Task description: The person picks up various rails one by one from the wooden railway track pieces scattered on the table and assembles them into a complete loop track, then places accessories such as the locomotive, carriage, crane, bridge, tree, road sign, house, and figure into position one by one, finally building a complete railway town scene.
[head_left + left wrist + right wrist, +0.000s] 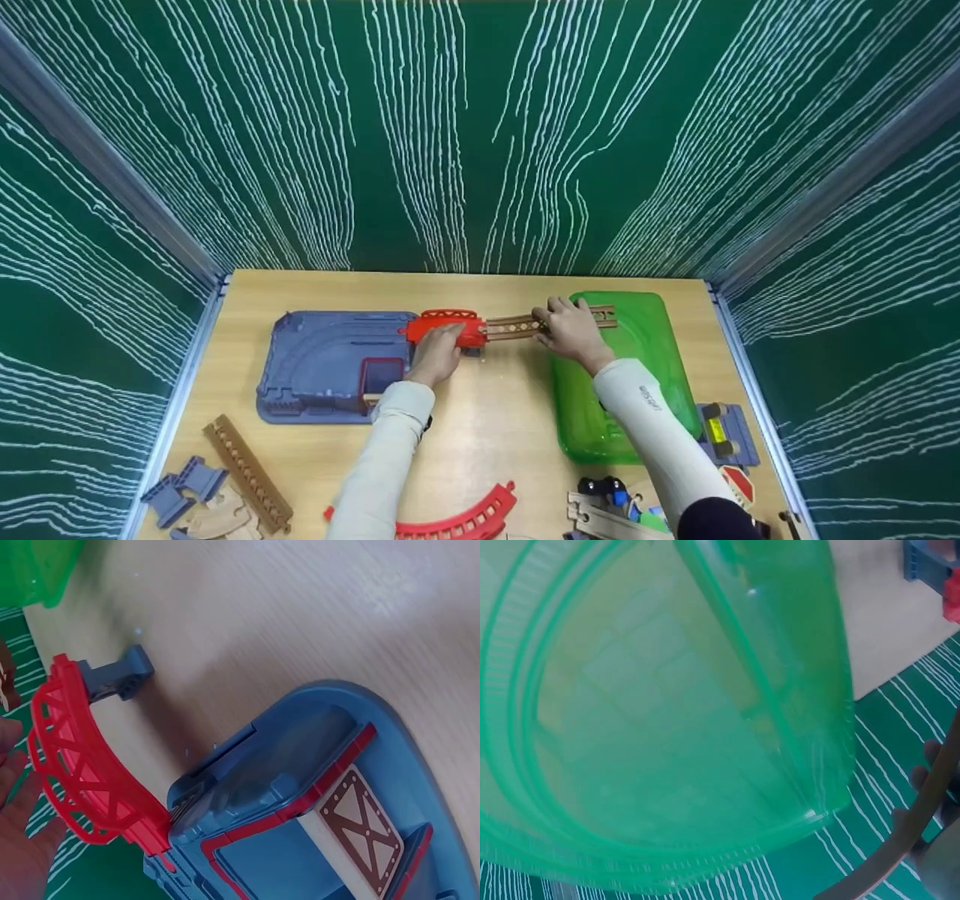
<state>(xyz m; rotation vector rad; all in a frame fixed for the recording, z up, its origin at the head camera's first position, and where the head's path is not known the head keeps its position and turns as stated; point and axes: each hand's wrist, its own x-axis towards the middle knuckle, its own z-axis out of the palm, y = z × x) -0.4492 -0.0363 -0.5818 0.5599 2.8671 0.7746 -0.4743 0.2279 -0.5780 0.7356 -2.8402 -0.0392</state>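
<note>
My left hand is at the red bridge track, its fingers overlapping the bridge's near side in the head view. In the left wrist view, those fingers lie loosely extended beside the bridge railing. The bridge joins a blue-grey plastic base on the left, and a small grey support stands under its other end. My right hand grips a brown wooden track, whose left end meets the bridge. The track's right end reaches over a translucent green tub.
A straight brown track and grey supports lie front left. A curved red track is at the front edge. Front right are wooden tracks, a black toy, a stop sign and a grey piece. Green walls enclose the table.
</note>
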